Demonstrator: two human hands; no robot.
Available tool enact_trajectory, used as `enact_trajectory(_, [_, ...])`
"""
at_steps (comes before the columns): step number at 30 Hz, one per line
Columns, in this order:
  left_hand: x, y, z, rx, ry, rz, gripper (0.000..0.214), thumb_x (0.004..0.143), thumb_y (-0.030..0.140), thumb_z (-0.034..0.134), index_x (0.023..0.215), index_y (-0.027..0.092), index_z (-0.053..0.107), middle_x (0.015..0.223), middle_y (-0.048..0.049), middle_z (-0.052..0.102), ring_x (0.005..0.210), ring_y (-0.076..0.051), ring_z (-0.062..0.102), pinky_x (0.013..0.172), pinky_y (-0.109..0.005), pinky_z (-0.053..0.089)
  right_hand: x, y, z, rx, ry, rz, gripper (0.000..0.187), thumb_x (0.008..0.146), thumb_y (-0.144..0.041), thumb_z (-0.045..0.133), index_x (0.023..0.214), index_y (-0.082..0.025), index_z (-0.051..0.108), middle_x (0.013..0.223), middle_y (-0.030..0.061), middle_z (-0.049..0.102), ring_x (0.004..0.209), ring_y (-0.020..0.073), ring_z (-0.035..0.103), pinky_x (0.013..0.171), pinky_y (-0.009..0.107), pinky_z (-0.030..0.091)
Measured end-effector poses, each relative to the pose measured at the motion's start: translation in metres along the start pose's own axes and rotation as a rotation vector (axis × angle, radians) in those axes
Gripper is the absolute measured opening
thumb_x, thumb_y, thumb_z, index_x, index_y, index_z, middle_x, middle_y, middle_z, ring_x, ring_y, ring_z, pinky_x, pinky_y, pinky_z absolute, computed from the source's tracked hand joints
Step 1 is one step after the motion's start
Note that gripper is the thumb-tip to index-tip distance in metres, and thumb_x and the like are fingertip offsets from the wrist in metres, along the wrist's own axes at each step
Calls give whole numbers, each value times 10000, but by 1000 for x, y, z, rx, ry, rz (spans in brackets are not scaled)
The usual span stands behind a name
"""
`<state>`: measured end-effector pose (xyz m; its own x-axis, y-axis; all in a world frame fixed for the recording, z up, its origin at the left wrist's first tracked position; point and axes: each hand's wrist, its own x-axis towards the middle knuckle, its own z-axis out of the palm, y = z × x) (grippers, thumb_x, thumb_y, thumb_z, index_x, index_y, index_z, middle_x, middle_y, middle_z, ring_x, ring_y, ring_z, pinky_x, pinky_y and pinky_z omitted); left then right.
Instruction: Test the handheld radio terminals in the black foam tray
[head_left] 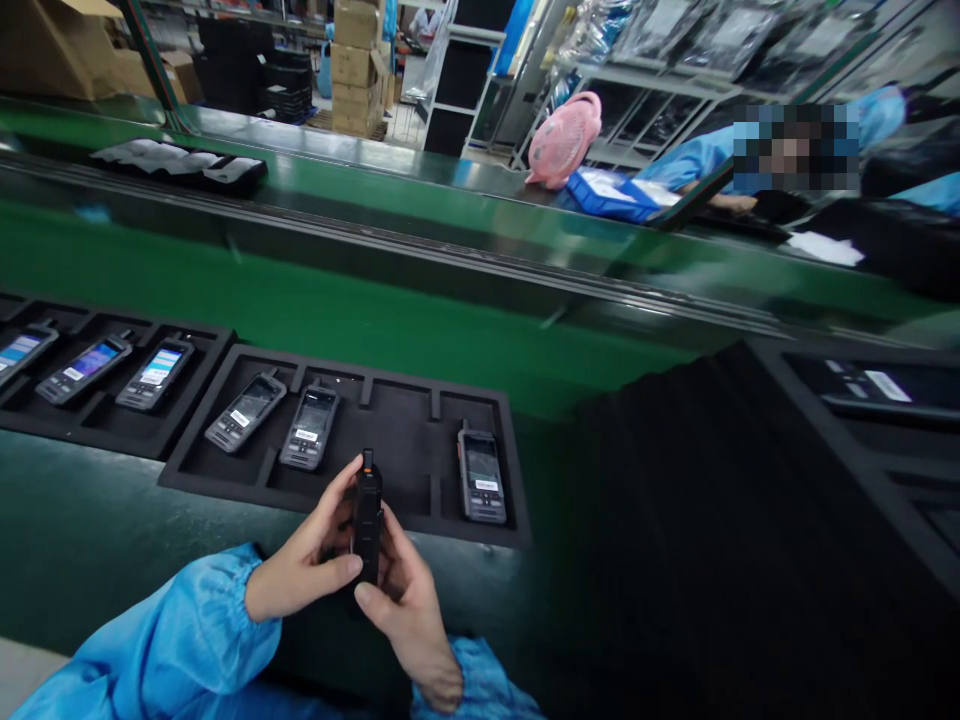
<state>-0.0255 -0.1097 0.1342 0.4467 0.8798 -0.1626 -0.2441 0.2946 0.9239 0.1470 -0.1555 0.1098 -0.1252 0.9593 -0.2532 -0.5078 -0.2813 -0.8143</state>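
Observation:
Between my two hands a black handheld radio with a short antenna and an orange ring [367, 525] stands upright, its narrow side towards me. My left hand [311, 560] grips it from the left, thumb near its lower end. From the right, my right hand [405, 595] closes on it, fingers partly hidden behind. Just beyond lies a black foam tray [397, 455]. Two radios with screens, one tilted [246, 412] and one beside it [309, 428], lie in its left part. Another radio [482, 473] sits in the right end slot.
A second foam tray [169, 438] at left holds several radios with lit screens. Tall stacked black trays [675, 540] stand at right. Across the green line are a pink fan [564, 140], a blue bin [611, 195] and a co-worker in blue sleeves [690, 160].

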Motion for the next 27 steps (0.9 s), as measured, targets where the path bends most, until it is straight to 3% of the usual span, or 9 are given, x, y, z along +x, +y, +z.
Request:
enact_trajectory(7, [-4, -3, 5, 73, 30, -41, 1126, 881, 537, 877, 1783, 370, 223, 1732, -176, 472, 1259, -367, 725, 1014, -483, 639, -1, 9, -1, 9, 31, -30, 794, 746, -437, 980, 1490, -359, 714, 1310, 106, 869, 1166, 332, 849, 1012, 467, 688])
enact_trajectory(14, [-6, 3, 13, 41, 96, -58, 1134, 854, 581, 892, 1775, 332, 280, 1670, -182, 550, 1172, -356, 754, 1043, -509, 629, -3, -7, 5, 32, 7, -59, 718, 781, -392, 973, 1455, -403, 729, 1409, 81, 826, 1274, 339, 808, 1087, 493, 659])
enact_trajectory(18, [-5, 3, 9, 16, 2, -66, 1154, 907, 546, 867, 1791, 369, 146, 1649, -160, 576, 1204, -330, 751, 1107, -498, 599, -2, -24, 8, -12, -35, -40, 649, 819, -400, 946, 1423, -485, 722, 1427, -1, 812, 1319, 301, 784, 1109, 440, 645])
enact_trajectory(21, [-4, -2, 7, -16, -2, -47, 1130, 921, 552, 860, 1782, 420, 139, 1683, -144, 549, 1169, -306, 762, 1087, -477, 612, -1, -29, 9, -42, -28, -36, 610, 822, -433, 932, 1384, -548, 725, 1419, -74, 810, 1335, 266, 774, 1111, 396, 636])
enact_trajectory(24, [-4, -3, 6, -39, 5, -37, 1077, 942, 539, 846, 1772, 443, 167, 1731, -128, 498, 1189, -304, 753, 1087, -471, 615, -1, -29, 11, -29, -27, -20, 598, 823, -444, 930, 1370, -574, 725, 1407, -96, 815, 1338, 249, 772, 1110, 374, 630])
enact_trajectory(27, [-4, -1, 5, -70, 34, -55, 1044, 959, 564, 816, 1773, 430, 176, 1640, -131, 593, 1091, -285, 769, 1033, -468, 640, -1, -29, 11, 7, -37, 13, 610, 810, -437, 945, 1365, -570, 730, 1418, -82, 812, 1354, 253, 763, 1128, 386, 621])
